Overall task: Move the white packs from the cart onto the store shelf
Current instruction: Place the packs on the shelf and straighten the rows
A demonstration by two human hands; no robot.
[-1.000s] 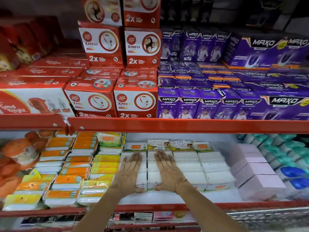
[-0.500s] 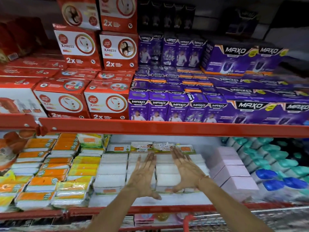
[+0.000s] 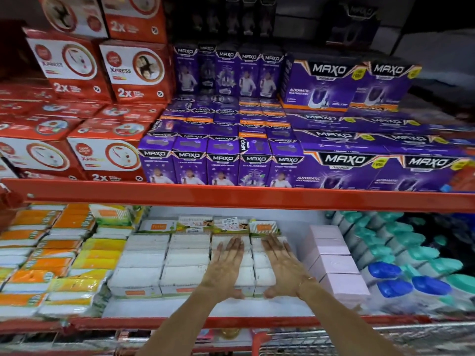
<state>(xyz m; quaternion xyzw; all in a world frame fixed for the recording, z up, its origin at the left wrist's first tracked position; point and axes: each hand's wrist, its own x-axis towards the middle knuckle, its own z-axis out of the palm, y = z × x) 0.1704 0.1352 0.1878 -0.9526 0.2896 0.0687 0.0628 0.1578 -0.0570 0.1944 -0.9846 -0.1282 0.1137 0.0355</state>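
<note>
The store shelf (image 3: 231, 308) fills the view, its red front rail running across at the bottom, with red and purple boxes (image 3: 223, 163) stacked on the tier above. On the lower tier the white packs (image 3: 164, 263) sit in four neat columns, orange and yellow packs (image 3: 64, 253) to their left, pale pink boxes (image 3: 334, 263) just beside them on the right. A sliver of the wire cart (image 3: 321, 340) shows under the rail; I cannot tell what is left in it.

A second ago both hands lay flat on the two middle columns; now they have shifted over to the two right-hand columns. That looks to me like squaring up a batch already placed, not setting down new stock, so this load seems nearly finished.

The left hand (image 3: 227, 265) lies palm down on the third column, fingers stretched toward the back of the shelf, thumb hooked over the front edge. The right hand (image 3: 282, 265) rests the same way on the last column, angled a little inward, a thin bangle at the wrist. Both are spread flat and pressing, gripping nothing. The forearms reach up from below the rail, side by side.
</note>
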